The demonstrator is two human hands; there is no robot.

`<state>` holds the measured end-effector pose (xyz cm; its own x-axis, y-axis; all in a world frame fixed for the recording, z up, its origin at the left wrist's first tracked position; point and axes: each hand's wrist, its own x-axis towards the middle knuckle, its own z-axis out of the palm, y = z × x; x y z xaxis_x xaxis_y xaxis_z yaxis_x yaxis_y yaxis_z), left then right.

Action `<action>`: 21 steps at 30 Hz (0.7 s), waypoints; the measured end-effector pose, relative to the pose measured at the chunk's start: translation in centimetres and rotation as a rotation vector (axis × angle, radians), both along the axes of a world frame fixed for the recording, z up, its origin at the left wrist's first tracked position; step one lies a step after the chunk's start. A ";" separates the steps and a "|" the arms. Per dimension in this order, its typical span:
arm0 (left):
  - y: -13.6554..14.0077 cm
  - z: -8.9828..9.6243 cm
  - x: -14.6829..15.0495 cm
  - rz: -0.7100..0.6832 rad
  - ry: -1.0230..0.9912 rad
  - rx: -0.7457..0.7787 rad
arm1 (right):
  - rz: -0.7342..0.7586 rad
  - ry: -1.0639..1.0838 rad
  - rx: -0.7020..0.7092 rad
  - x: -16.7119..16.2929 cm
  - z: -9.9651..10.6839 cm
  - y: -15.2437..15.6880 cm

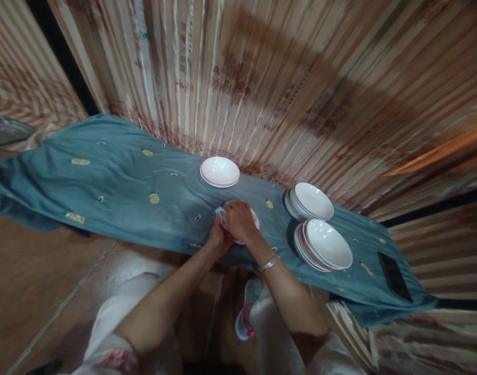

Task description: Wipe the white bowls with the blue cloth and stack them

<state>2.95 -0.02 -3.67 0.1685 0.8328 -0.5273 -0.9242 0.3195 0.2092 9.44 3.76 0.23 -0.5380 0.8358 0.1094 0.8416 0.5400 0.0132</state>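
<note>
Near the front edge of the cloth-covered table, my two hands close around a white bowl (256,217), which they mostly cover. My left hand (220,237) grips the bowl's near left rim. Across the top of it lies my right hand (239,220), fingers curled over a light blue cloth (220,211) that pokes out at the left. Just beyond my hands sits a small stack of white bowls with a red rim line (220,172). To the right stand two taller stacks, a far bowl stack (313,201) and a near bowl stack (328,244), both leaning slightly.
A teal patterned tablecloth (125,177) covers the long narrow table. Toward its right end lies a black phone (394,276). A striped curtain (238,67) hangs right behind the table, with dark poles at both sides. My legs and a shoe (244,317) are below the front edge.
</note>
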 end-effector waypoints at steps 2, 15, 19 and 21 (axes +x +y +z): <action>0.0 0.0 -0.1 -0.002 -0.029 -0.018 | 0.046 0.025 0.037 0.0 -0.6 -0.9; -0.1 0.4 -0.5 0.036 0.173 -0.132 | 0.237 0.205 0.216 3.3 -5.0 -4.6; -0.1 -0.2 -0.8 -0.018 0.162 -0.135 | 0.270 0.223 0.191 4.2 -4.9 -5.2; 0.0 -0.2 -0.9 -0.058 0.152 -0.114 | 0.306 0.226 0.166 4.8 -4.9 -5.6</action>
